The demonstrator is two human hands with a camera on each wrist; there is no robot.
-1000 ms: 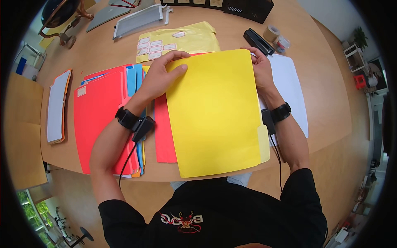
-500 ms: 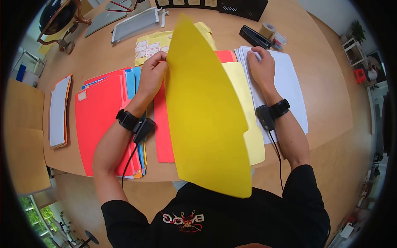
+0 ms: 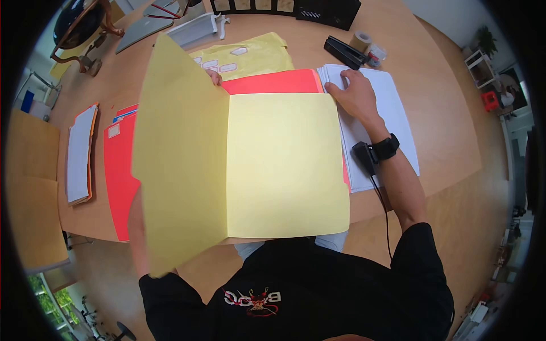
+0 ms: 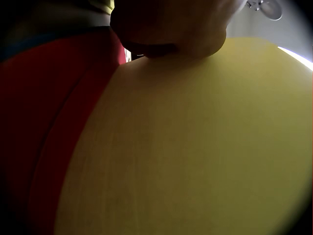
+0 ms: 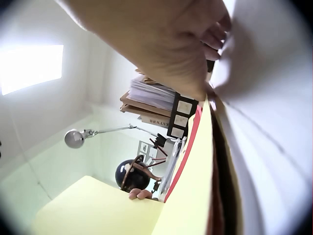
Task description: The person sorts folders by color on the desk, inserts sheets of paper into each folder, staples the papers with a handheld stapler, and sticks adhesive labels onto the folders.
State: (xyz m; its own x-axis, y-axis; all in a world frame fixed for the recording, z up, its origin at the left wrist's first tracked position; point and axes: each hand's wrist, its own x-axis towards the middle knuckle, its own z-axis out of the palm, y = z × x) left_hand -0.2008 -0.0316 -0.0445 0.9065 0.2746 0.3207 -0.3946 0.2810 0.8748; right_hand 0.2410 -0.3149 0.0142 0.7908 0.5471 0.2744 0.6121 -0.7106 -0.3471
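A yellow file folder [image 3: 284,165] lies spread in front of me, its right panel flat over a red folder [image 3: 273,82]. The left panel [image 3: 176,159] stands raised and tilted to the left. Behind that panel my left hand [image 3: 215,77] is mostly hidden; in the right wrist view its fingertips [image 5: 141,194] curl over the panel's top edge, holding it. My right hand [image 3: 358,94] rests on the top left corner of a stack of white paper [image 3: 392,119], thumb spread toward the stack's left edge and fingers near its top edge.
More red folders [image 3: 118,187] are piled at left, partly covered by the raised panel. Farther left stand upright papers [image 3: 79,153]. Behind are a yellow envelope with labels [image 3: 259,54], a black stapler [image 3: 344,53], a tape roll [image 3: 360,41] and a black organizer [image 3: 330,14].
The yellow folder, closed a second ago, has swung open to the left with my left hand on its cover. My right hand has left its upper right corner for the white paper.
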